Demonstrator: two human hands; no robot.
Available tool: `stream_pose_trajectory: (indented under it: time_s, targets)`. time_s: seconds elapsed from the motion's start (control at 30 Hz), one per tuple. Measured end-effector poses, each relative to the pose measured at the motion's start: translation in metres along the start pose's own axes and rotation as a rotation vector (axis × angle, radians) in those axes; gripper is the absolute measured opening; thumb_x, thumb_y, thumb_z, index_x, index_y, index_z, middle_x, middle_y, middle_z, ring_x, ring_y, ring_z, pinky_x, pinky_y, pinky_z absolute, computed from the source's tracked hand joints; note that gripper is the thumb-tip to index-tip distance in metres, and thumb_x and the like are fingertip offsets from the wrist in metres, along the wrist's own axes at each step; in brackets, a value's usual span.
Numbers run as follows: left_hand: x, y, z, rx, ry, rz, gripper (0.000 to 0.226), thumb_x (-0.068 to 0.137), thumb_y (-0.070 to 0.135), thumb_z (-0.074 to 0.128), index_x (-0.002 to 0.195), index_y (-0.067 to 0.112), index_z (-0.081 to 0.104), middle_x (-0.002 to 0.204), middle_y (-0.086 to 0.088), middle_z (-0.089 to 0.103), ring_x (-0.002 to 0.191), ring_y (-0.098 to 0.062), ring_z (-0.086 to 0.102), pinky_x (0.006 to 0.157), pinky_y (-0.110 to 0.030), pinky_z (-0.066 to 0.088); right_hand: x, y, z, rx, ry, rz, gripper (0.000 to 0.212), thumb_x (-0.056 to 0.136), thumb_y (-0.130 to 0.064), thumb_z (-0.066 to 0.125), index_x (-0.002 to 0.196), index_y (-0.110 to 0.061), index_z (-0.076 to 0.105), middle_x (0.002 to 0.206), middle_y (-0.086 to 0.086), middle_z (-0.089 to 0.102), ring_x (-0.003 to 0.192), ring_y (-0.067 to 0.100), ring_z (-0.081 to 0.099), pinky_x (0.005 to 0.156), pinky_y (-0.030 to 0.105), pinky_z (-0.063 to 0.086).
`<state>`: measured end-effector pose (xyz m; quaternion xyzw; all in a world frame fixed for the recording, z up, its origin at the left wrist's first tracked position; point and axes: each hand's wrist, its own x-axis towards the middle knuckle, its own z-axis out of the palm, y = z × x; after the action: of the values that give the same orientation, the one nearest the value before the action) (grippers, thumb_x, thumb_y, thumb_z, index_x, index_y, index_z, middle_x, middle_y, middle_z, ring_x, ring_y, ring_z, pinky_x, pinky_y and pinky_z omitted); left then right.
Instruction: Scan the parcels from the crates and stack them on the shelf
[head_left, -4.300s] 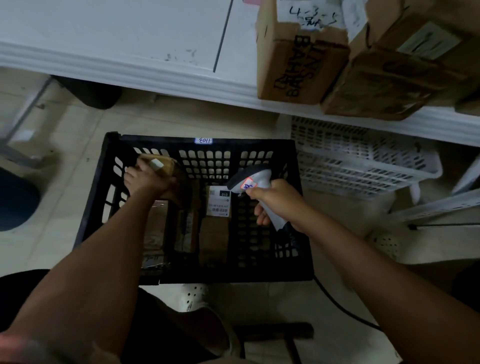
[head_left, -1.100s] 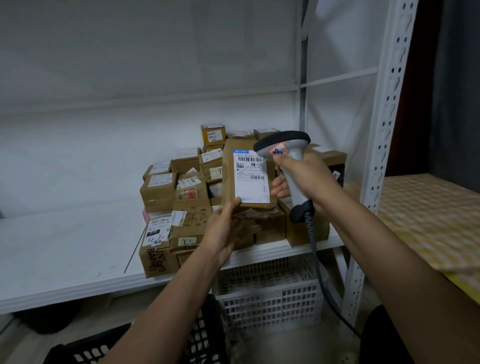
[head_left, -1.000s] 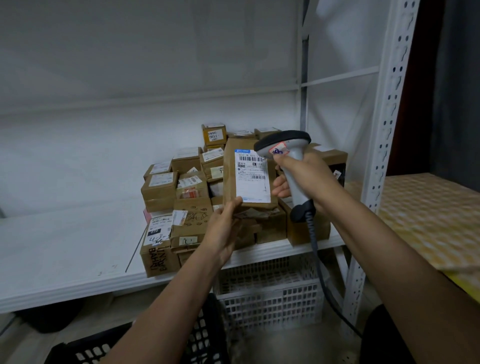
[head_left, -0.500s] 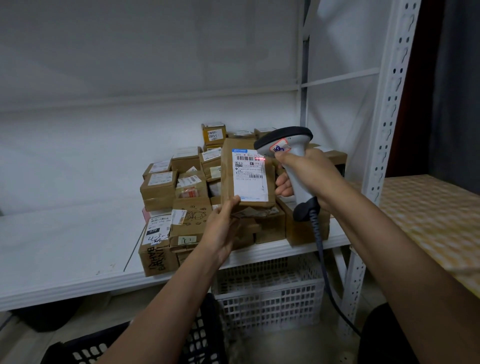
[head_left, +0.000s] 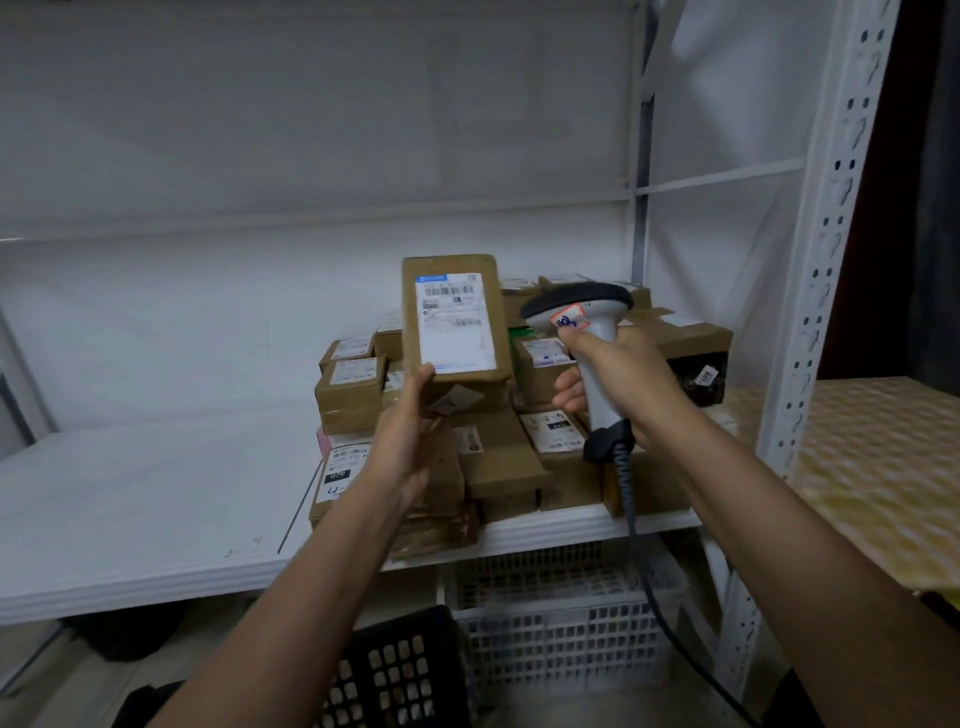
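I see the left hand (head_left: 402, 441) pinching the bottom edge of a flat brown cardboard parcel (head_left: 453, 319), thumb on its white label, holding it upright above the stacked parcels (head_left: 524, 441). The right hand (head_left: 618, 376) is curled round the smooth grey handle of a scanner (head_left: 584, 332), its dark rounded head beside the parcel. Both forearms reach over the white shelf (head_left: 156, 525). A black lattice crate (head_left: 400, 675) and a white crate (head_left: 561, 623) sit below.
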<state>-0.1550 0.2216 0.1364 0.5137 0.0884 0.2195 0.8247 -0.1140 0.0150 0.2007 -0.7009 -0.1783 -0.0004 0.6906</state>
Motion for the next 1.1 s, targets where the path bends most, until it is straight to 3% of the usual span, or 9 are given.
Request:
stream_pose_trajectory:
  time_s: [0.1, 0.2, 0.27, 0.4, 0.53, 0.73, 0.87, 1.0, 1.1]
  targets:
    - [0.025, 0.030, -0.033, 0.055, 0.072, 0.030, 0.044, 0.091, 0.049, 0.064, 0.124, 0.021, 0.063, 0.115, -0.010, 0.072, 0.109, -0.025, 0.066, 0.080, -0.034, 0.056, 0.012, 0.009, 0.014, -0.011, -0.010, 0.037, 0.028, 0.097, -0.032, 0.060, 0.089, -0.005, 0.061, 0.061, 0.014, 0.066, 0.056, 0.029, 0.065, 0.053, 0.031, 0.054]
    - [0.052, 0.052, -0.060, 0.104, 0.177, -0.005, 0.045, 0.098, 0.046, 0.053, 0.128, 0.014, 0.058, 0.103, -0.011, 0.069, 0.090, -0.021, 0.067, 0.065, -0.030, 0.056, 0.021, 0.019, 0.028, -0.021, -0.028, 0.071, 0.031, 0.097, -0.033, 0.060, 0.089, -0.003, 0.062, 0.059, 0.012, 0.066, 0.055, 0.027, 0.065, 0.057, 0.033, 0.056]
    - [0.072, 0.059, -0.075, 0.157, 0.213, -0.039, 0.047, 0.098, 0.049, 0.051, 0.128, 0.012, 0.059, 0.103, -0.012, 0.068, 0.088, -0.020, 0.067, 0.062, -0.030, 0.057, 0.027, 0.027, 0.035, -0.028, -0.036, 0.088, 0.031, 0.096, -0.032, 0.060, 0.086, -0.003, 0.062, 0.058, 0.012, 0.066, 0.053, 0.026, 0.064, 0.054, 0.031, 0.055]
    - [0.109, 0.063, -0.083, 0.231, 0.190, -0.076, 0.040, 0.102, 0.051, 0.041, 0.105, 0.016, 0.061, 0.093, -0.011, 0.067, 0.083, -0.018, 0.065, 0.067, -0.032, 0.058, 0.042, 0.045, 0.040, -0.005, -0.040, 0.129, 0.026, 0.096, -0.030, 0.061, 0.089, -0.005, 0.061, 0.059, 0.013, 0.066, 0.052, 0.026, 0.065, 0.048, 0.027, 0.055]
    - [0.142, 0.061, -0.074, 0.309, 0.156, -0.102, 0.047, 0.101, 0.053, 0.043, 0.120, 0.014, 0.060, 0.098, -0.011, 0.067, 0.089, -0.020, 0.066, 0.079, -0.037, 0.059, 0.058, 0.058, 0.040, -0.004, -0.040, 0.160, 0.029, 0.096, -0.030, 0.061, 0.092, -0.001, 0.062, 0.064, 0.016, 0.066, 0.053, 0.027, 0.065, 0.048, 0.027, 0.054]
    - [0.175, 0.054, -0.066, 0.488, 0.131, -0.183, 0.061, 0.085, 0.065, 0.063, 0.125, 0.019, 0.060, 0.113, -0.014, 0.067, 0.099, -0.025, 0.070, 0.065, -0.037, 0.061, 0.071, 0.069, 0.046, 0.011, -0.062, 0.216, 0.027, 0.097, -0.030, 0.060, 0.090, -0.004, 0.061, 0.064, 0.014, 0.064, 0.045, 0.020, 0.063, 0.043, 0.022, 0.052]
    - [0.184, 0.057, -0.062, 0.555, 0.123, -0.182, 0.049, 0.090, 0.051, 0.063, 0.126, 0.018, 0.058, 0.115, -0.015, 0.064, 0.098, -0.025, 0.068, 0.055, -0.034, 0.059, 0.073, 0.076, 0.049, 0.006, -0.090, 0.225, 0.026, 0.097, -0.029, 0.060, 0.090, -0.003, 0.061, 0.063, 0.015, 0.064, 0.044, 0.020, 0.063, 0.042, 0.022, 0.050]
    - [0.183, 0.054, -0.058, 0.499, 0.131, -0.228, 0.059, 0.090, 0.061, 0.058, 0.126, 0.013, 0.059, 0.114, -0.014, 0.065, 0.102, -0.026, 0.068, 0.061, -0.036, 0.062, 0.071, 0.080, 0.047, 0.030, -0.104, 0.217, 0.022, 0.097, -0.027, 0.060, 0.089, -0.006, 0.060, 0.060, 0.014, 0.063, 0.044, 0.021, 0.063, 0.043, 0.023, 0.050]
    - [0.177, 0.053, -0.053, 0.534, 0.043, -0.312, 0.058, 0.086, 0.060, 0.066, 0.126, 0.019, 0.058, 0.123, -0.014, 0.063, 0.104, -0.027, 0.070, 0.058, -0.033, 0.062, 0.067, 0.080, 0.045, 0.031, -0.103, 0.215, 0.023, 0.097, -0.027, 0.061, 0.088, -0.006, 0.060, 0.060, 0.014, 0.064, 0.045, 0.022, 0.064, 0.042, 0.022, 0.050]
